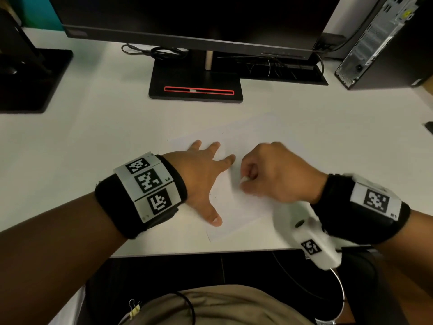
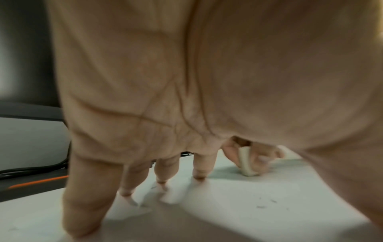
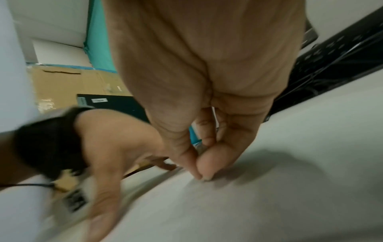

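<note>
A white sheet of paper [image 1: 236, 207] lies on the white desk [image 1: 93, 141] in front of me. My left hand [image 1: 206, 174] rests flat on the sheet's left part, fingers spread and straight; the left wrist view shows its fingertips [image 2: 199, 175] pressing on the paper [image 2: 269, 196]. My right hand [image 1: 269, 174] is curled just to the right of it and pinches a small white eraser [image 1: 244, 179] against the sheet. The eraser [image 2: 245, 161] shows between thumb and fingers. In the right wrist view the right hand's fingertips [image 3: 204, 170] meet on the paper and hide the eraser.
A black monitor [image 1: 187, 19] on a stand with a red-rimmed slot [image 1: 195, 83] stands behind the paper. A computer tower [image 1: 379, 43] is at the back right, another black base [image 1: 28, 78] at the left. Cables [image 1: 154, 51] lie behind the stand. Dark crumbs [image 2: 267, 204] dot the paper.
</note>
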`<state>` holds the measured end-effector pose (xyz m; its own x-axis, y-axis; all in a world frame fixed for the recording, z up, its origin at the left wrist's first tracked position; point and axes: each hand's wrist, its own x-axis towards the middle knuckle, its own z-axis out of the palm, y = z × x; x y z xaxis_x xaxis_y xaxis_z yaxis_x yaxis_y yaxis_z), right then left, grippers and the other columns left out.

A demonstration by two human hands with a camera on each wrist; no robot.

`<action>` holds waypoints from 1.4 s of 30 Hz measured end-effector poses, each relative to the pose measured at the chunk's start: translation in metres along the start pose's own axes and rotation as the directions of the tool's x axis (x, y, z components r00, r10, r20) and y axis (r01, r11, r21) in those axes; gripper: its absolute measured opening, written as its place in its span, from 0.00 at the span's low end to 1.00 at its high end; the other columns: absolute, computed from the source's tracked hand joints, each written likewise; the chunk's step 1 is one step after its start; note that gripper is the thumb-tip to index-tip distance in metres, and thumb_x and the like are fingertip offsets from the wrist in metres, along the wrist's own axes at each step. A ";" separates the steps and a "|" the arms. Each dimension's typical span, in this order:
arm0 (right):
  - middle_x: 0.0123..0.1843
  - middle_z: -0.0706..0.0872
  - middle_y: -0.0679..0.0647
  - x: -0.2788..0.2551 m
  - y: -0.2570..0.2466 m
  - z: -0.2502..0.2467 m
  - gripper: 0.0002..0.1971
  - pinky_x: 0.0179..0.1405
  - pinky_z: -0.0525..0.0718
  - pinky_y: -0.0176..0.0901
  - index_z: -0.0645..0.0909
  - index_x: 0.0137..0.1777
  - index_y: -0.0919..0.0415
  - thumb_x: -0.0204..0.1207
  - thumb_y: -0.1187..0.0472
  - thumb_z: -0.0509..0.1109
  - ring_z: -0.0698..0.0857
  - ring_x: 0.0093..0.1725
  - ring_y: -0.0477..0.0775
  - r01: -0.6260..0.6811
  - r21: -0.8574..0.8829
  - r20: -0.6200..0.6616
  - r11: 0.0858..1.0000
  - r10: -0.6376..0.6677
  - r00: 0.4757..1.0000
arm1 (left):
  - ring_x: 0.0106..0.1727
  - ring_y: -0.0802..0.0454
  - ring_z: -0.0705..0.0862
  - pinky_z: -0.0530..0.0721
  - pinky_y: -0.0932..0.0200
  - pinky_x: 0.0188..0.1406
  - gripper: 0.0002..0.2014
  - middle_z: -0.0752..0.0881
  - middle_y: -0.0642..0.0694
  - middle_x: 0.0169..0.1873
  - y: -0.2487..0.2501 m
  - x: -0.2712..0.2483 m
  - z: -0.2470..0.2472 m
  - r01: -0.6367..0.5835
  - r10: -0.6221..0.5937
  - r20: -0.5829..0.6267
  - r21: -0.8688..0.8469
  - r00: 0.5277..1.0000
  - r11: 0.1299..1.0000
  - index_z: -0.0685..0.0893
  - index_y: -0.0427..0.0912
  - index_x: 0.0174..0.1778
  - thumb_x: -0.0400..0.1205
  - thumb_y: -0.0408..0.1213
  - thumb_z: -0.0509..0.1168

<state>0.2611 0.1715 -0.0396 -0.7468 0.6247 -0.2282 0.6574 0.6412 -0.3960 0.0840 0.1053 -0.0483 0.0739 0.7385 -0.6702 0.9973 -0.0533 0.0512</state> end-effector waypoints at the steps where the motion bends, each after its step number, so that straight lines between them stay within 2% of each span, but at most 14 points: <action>1: 0.32 0.88 0.51 0.005 0.009 -0.005 0.05 0.37 0.84 0.44 0.88 0.36 0.60 0.69 0.59 0.77 0.85 0.37 0.53 -0.049 0.003 -0.043 0.999 0.049 0.998 | 0.86 0.40 0.31 0.63 0.29 0.79 0.69 0.28 0.52 0.84 0.000 -0.001 0.000 0.001 -0.001 -0.001 -0.001 1.000 1.000 0.29 0.65 0.83 0.61 0.74 0.75; 4: 0.32 0.86 0.49 0.009 0.020 -0.008 0.05 0.38 0.82 0.44 0.86 0.35 0.58 0.68 0.59 0.77 0.83 0.41 0.55 -0.085 -0.006 -0.118 0.996 0.084 0.990 | 0.86 0.40 0.32 0.63 0.29 0.79 0.69 0.29 0.52 0.85 0.001 0.000 0.000 0.002 -0.002 -0.003 0.001 1.000 1.000 0.29 0.65 0.83 0.60 0.74 0.75; 6: 0.30 0.86 0.51 0.000 0.006 0.001 0.05 0.39 0.84 0.46 0.85 0.35 0.60 0.68 0.59 0.76 0.84 0.37 0.54 0.001 -0.044 -0.046 0.999 -0.003 0.999 | 0.86 0.39 0.32 0.65 0.29 0.78 0.69 0.29 0.51 0.85 0.001 0.000 0.001 0.003 -0.003 -0.004 0.001 1.000 1.000 0.29 0.66 0.83 0.61 0.74 0.75; 9: 0.28 0.87 0.50 -0.012 -0.010 0.006 0.05 0.35 0.83 0.39 0.86 0.34 0.58 0.69 0.60 0.76 0.85 0.31 0.48 0.071 -0.002 0.091 0.997 -0.070 0.993 | 0.86 0.39 0.32 0.65 0.30 0.78 0.69 0.29 0.51 0.85 0.001 0.000 0.000 0.001 -0.001 -0.002 0.000 1.000 1.000 0.28 0.66 0.83 0.61 0.73 0.75; 13: 0.30 0.86 0.46 0.003 0.017 -0.012 0.04 0.36 0.84 0.41 0.88 0.36 0.56 0.69 0.59 0.77 0.84 0.35 0.48 -0.074 -0.022 -0.038 0.997 0.073 0.997 | 0.85 0.40 0.31 0.64 0.29 0.79 0.69 0.28 0.52 0.84 0.002 0.000 0.000 0.010 -0.010 0.003 0.001 1.000 1.000 0.29 0.65 0.83 0.61 0.74 0.75; 15: 0.31 0.86 0.49 0.003 0.020 -0.011 0.04 0.36 0.83 0.42 0.86 0.35 0.58 0.69 0.59 0.77 0.83 0.36 0.50 -0.075 -0.021 -0.077 0.997 0.073 0.994 | 0.85 0.39 0.31 0.63 0.28 0.79 0.69 0.28 0.51 0.85 0.002 0.000 0.000 0.013 -0.013 0.002 0.000 1.000 1.000 0.29 0.65 0.83 0.60 0.74 0.75; 18: 0.30 0.87 0.52 -0.012 -0.003 0.005 0.05 0.36 0.83 0.43 0.85 0.35 0.60 0.69 0.59 0.75 0.84 0.33 0.51 0.053 -0.055 0.027 0.997 -0.052 0.998 | 0.86 0.38 0.33 0.65 0.29 0.78 0.69 0.29 0.50 0.85 0.004 0.000 -0.001 0.016 -0.016 -0.001 0.000 1.000 1.000 0.29 0.65 0.83 0.61 0.73 0.75; 21: 0.29 0.88 0.49 -0.018 -0.010 0.006 0.05 0.32 0.82 0.36 0.87 0.35 0.57 0.70 0.60 0.76 0.86 0.32 0.48 0.052 0.025 0.119 0.998 -0.055 0.991 | 0.86 0.37 0.33 0.65 0.29 0.78 0.69 0.29 0.50 0.85 0.004 -0.001 -0.001 0.017 -0.017 0.000 0.003 1.000 1.000 0.29 0.65 0.83 0.62 0.73 0.75; 26: 0.30 0.87 0.47 0.004 0.030 -0.015 0.03 0.34 0.82 0.39 0.87 0.35 0.56 0.68 0.59 0.77 0.86 0.36 0.49 -0.137 -0.004 -0.107 0.991 0.136 0.985 | 0.85 0.38 0.31 0.64 0.28 0.78 0.69 0.29 0.50 0.85 0.005 -0.001 -0.001 0.022 -0.022 0.003 -0.010 1.000 1.000 0.29 0.64 0.83 0.62 0.73 0.75; 28: 0.30 0.87 0.49 0.000 0.023 -0.010 0.04 0.36 0.80 0.38 0.87 0.35 0.58 0.68 0.59 0.77 0.85 0.37 0.52 -0.083 -0.042 -0.090 0.996 0.079 0.993 | 0.85 0.38 0.31 0.64 0.28 0.78 0.69 0.29 0.50 0.85 0.006 -0.001 -0.001 0.026 -0.026 0.003 -0.011 1.000 1.000 0.29 0.64 0.83 0.62 0.73 0.75; 32: 0.29 0.88 0.51 -0.019 -0.004 0.006 0.05 0.33 0.80 0.36 0.86 0.35 0.59 0.70 0.60 0.76 0.85 0.32 0.50 0.068 -0.013 0.088 0.998 -0.067 0.994 | 0.86 0.38 0.32 0.65 0.29 0.78 0.69 0.29 0.50 0.85 0.006 -0.001 -0.001 0.028 -0.028 0.002 -0.010 1.000 1.000 0.29 0.65 0.83 0.62 0.72 0.76; 35: 0.28 0.89 0.47 -0.005 0.013 -0.006 0.03 0.34 0.83 0.37 0.88 0.36 0.56 0.69 0.58 0.78 0.87 0.32 0.44 -0.041 -0.011 0.007 0.999 0.041 0.999 | 0.85 0.38 0.32 0.65 0.28 0.78 0.69 0.29 0.50 0.85 0.006 -0.002 -0.001 0.024 -0.024 -0.002 -0.009 1.000 1.000 0.29 0.64 0.83 0.62 0.73 0.75; 38: 0.29 0.89 0.48 0.003 0.028 -0.015 0.04 0.33 0.81 0.37 0.88 0.35 0.56 0.69 0.59 0.78 0.87 0.34 0.47 -0.122 0.016 -0.089 0.992 0.123 0.988 | 0.85 0.37 0.32 0.64 0.28 0.78 0.69 0.30 0.49 0.85 0.006 -0.002 0.000 0.021 -0.021 -0.013 -0.013 1.000 1.000 0.30 0.64 0.84 0.62 0.74 0.74; 42: 0.30 0.87 0.50 -0.014 -0.001 0.006 0.06 0.36 0.80 0.36 0.86 0.36 0.58 0.69 0.58 0.77 0.85 0.33 0.48 0.057 -0.022 0.009 0.998 -0.057 0.998 | 0.86 0.37 0.33 0.67 0.30 0.77 0.68 0.31 0.49 0.86 0.007 -0.001 0.002 0.022 -0.023 -0.023 -0.017 0.999 1.000 0.30 0.64 0.84 0.62 0.73 0.75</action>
<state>0.2708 0.1595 -0.0411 -0.7838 0.5833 -0.2131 0.6158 0.6854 -0.3887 0.0905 0.1035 -0.0487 0.0513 0.7549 -0.6538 0.9985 -0.0253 0.0491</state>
